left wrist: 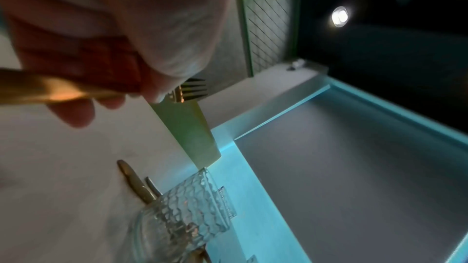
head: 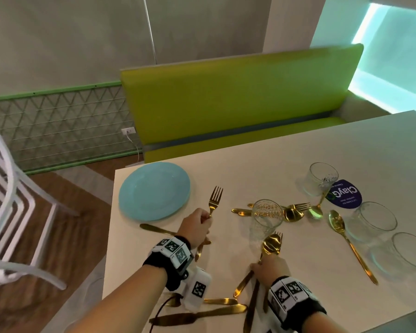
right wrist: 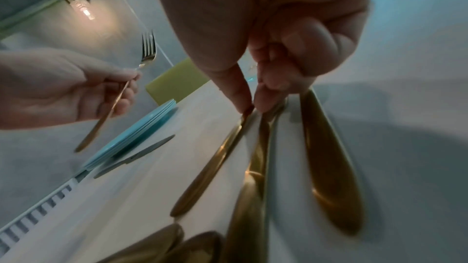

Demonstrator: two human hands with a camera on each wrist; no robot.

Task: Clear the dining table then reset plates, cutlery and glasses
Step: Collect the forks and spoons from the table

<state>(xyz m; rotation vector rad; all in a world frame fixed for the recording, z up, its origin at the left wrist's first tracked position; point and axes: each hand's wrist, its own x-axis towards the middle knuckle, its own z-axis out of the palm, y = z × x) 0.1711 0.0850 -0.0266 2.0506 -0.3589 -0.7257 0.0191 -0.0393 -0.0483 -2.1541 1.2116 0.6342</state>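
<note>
My left hand (head: 197,227) grips a gold fork (head: 215,197) by its handle, tines up, just right of the stacked blue plates (head: 154,191). In the left wrist view the fork (left wrist: 50,91) runs under my curled fingers. My right hand (head: 268,267) pinches a bundle of gold cutlery (head: 271,243), a spoon and a fork among it, with the handles (right wrist: 255,167) fanning down toward the table. A patterned glass (head: 265,219) stands just beyond that bundle. The left hand with its fork (right wrist: 148,51) also shows in the right wrist view, above the blue plates (right wrist: 136,135).
Loose gold cutlery lies on the white table (head: 250,164): a knife (head: 154,228) by the plates, spoons (head: 291,213) behind the glass, a long spoon (head: 351,246), knives (head: 202,313) near me. Three more glasses (head: 321,179) (head: 372,219) (head: 404,251) stand right. A purple sticker (head: 345,194), green bench (head: 226,99) and white chair (head: 7,212) surround.
</note>
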